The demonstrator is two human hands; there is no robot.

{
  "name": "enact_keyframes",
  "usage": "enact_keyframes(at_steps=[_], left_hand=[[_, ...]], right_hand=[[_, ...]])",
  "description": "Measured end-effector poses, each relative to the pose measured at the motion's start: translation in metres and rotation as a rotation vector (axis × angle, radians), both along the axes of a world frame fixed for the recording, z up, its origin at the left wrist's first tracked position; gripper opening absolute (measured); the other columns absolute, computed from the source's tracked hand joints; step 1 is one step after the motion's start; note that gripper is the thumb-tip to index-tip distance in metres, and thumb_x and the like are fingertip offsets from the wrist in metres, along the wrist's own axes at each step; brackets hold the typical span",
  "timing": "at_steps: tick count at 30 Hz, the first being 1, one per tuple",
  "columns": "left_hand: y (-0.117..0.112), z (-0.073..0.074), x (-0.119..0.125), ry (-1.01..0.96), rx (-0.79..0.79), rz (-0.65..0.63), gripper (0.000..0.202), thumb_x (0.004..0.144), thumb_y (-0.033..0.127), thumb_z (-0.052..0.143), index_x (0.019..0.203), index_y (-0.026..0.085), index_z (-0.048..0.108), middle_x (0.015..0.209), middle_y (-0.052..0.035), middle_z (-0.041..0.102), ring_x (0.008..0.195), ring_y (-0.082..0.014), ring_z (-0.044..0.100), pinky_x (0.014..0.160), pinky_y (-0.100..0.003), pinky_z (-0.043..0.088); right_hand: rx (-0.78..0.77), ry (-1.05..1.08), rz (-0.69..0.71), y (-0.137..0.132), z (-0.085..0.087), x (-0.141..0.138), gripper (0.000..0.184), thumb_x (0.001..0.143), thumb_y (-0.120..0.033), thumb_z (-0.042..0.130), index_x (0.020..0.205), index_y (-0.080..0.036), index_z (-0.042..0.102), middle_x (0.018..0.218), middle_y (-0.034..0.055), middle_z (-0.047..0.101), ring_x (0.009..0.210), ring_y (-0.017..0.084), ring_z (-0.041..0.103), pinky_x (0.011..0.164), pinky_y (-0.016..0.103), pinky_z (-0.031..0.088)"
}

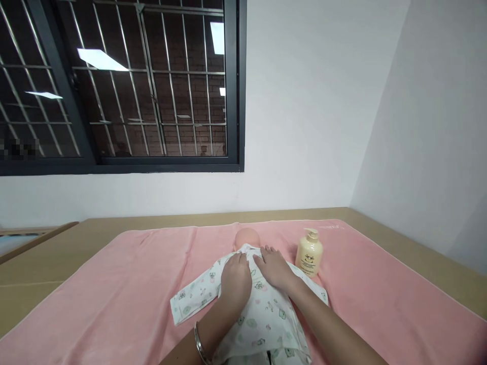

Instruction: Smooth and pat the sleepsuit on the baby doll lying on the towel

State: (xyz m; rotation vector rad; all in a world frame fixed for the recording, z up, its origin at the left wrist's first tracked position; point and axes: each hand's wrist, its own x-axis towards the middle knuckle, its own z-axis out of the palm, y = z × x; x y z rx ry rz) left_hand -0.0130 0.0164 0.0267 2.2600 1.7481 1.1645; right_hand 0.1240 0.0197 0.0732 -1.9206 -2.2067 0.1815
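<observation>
A baby doll (247,236) lies on a pink towel (114,284), dressed in a white printed garment (266,314). Only the top of its head shows beyond my hands. My left hand (236,279) rests on the doll's chest with fingers curled down onto the cloth, a bangle on that wrist. My right hand (276,267) lies flat on the chest beside it, fingers stretched toward the collar. Neither hand holds anything that I can see. A cream pump bottle (309,252) stands upright just right of the doll's head, close to my right hand.
The towel covers a tan table (45,253) set against a white wall. A dark barred window (122,86) is up at the left. A second wall closes the corner at the right.
</observation>
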Motion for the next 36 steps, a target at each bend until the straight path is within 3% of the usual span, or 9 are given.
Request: enact_keyframes(at_steps=[4, 7, 11, 13, 16, 20, 23, 27, 36], left_hand=[[0.006, 0.006, -0.006, 0.068, -0.1, 0.068, 0.043, 0.094, 0.032, 0.033, 0.116, 0.009, 0.064, 0.118, -0.0194, 0.066, 0.114, -0.0318, 0.058, 0.102, -0.045, 0.041], [0.005, 0.006, -0.007, 0.122, -0.08, 0.106, 0.042, 0.094, 0.032, 0.034, 0.115, 0.011, 0.064, 0.116, -0.0183, 0.066, 0.114, -0.0312, 0.058, 0.101, -0.045, 0.041], [-0.006, 0.007, 0.0, 0.199, -0.012, 0.059, 0.04, 0.095, 0.018, 0.029, 0.106, 0.014, 0.067, 0.105, -0.0139, 0.069, 0.102, -0.0258, 0.063, 0.093, -0.038, 0.047], [-0.008, 0.008, 0.002, 0.2, -0.008, 0.057, 0.04, 0.095, 0.017, 0.029, 0.107, 0.014, 0.066, 0.108, -0.0128, 0.069, 0.105, -0.0237, 0.062, 0.095, -0.036, 0.045], [-0.002, 0.008, -0.002, 0.16, -0.075, 0.088, 0.039, 0.095, 0.027, 0.035, 0.119, 0.011, 0.061, 0.119, -0.0144, 0.065, 0.114, -0.0254, 0.058, 0.102, -0.038, 0.041], [0.008, 0.004, -0.008, 0.088, -0.172, 0.082, 0.043, 0.094, 0.035, 0.036, 0.122, 0.012, 0.059, 0.124, -0.0137, 0.064, 0.118, -0.0262, 0.056, 0.104, -0.038, 0.038], [0.009, -0.001, -0.007, 0.047, -0.136, 0.093, 0.044, 0.093, 0.035, 0.037, 0.126, 0.012, 0.057, 0.127, -0.013, 0.062, 0.122, -0.0262, 0.053, 0.108, -0.039, 0.034], [0.007, -0.006, -0.003, 0.03, -0.093, 0.097, 0.044, 0.093, 0.034, 0.038, 0.125, 0.011, 0.058, 0.123, -0.014, 0.064, 0.122, -0.0272, 0.053, 0.11, -0.041, 0.032], [0.007, -0.007, -0.004, 0.008, -0.065, 0.106, 0.041, 0.092, 0.033, 0.042, 0.125, 0.013, 0.058, 0.119, -0.0136, 0.065, 0.12, -0.0271, 0.054, 0.105, -0.041, 0.037]], right_hand=[[0.119, -0.113, 0.132, -0.021, -0.004, -0.014, 0.053, 0.095, -0.027, 0.036, 0.138, 0.001, 0.047, 0.141, 0.0254, 0.047, 0.134, 0.033, 0.042, 0.113, 0.045, 0.025], [0.159, -0.117, 0.23, -0.027, -0.004, -0.017, 0.053, 0.09, -0.025, 0.046, 0.137, -0.001, 0.049, 0.139, 0.0235, 0.05, 0.131, 0.032, 0.045, 0.112, 0.04, 0.027], [0.084, -0.053, 0.041, -0.007, 0.003, -0.003, 0.055, 0.1, -0.033, 0.022, 0.123, -0.002, 0.061, 0.129, 0.024, 0.059, 0.123, 0.032, 0.052, 0.106, 0.043, 0.033], [0.045, -0.058, -0.025, 0.001, 0.005, 0.001, 0.058, 0.1, -0.037, 0.021, 0.123, -0.001, 0.061, 0.13, 0.0248, 0.058, 0.125, 0.034, 0.05, 0.107, 0.045, 0.031], [0.055, -0.073, 0.027, -0.006, 0.004, -0.004, 0.054, 0.099, -0.031, 0.024, 0.129, 0.0, 0.056, 0.135, 0.0251, 0.054, 0.129, 0.032, 0.047, 0.11, 0.044, 0.025], [0.105, -0.054, 0.145, -0.02, 0.0, -0.014, 0.05, 0.096, -0.024, 0.028, 0.135, -0.001, 0.051, 0.137, 0.0235, 0.052, 0.129, 0.03, 0.047, 0.111, 0.039, 0.023], [0.064, 0.039, 0.082, -0.011, -0.003, -0.01, 0.053, 0.099, -0.035, 0.029, 0.135, -0.003, 0.051, 0.144, 0.0218, 0.046, 0.135, 0.03, 0.04, 0.111, 0.039, 0.024], [0.002, 0.086, 0.019, 0.008, -0.012, -0.001, 0.064, 0.098, -0.046, 0.03, 0.144, -0.003, 0.039, 0.153, 0.0218, 0.032, 0.144, 0.03, 0.024, 0.115, 0.044, 0.013], [0.033, 0.089, 0.032, 0.006, -0.018, -0.002, 0.061, 0.098, -0.044, 0.029, 0.143, -0.004, 0.041, 0.151, 0.021, 0.036, 0.142, 0.029, 0.029, 0.114, 0.044, 0.013]])
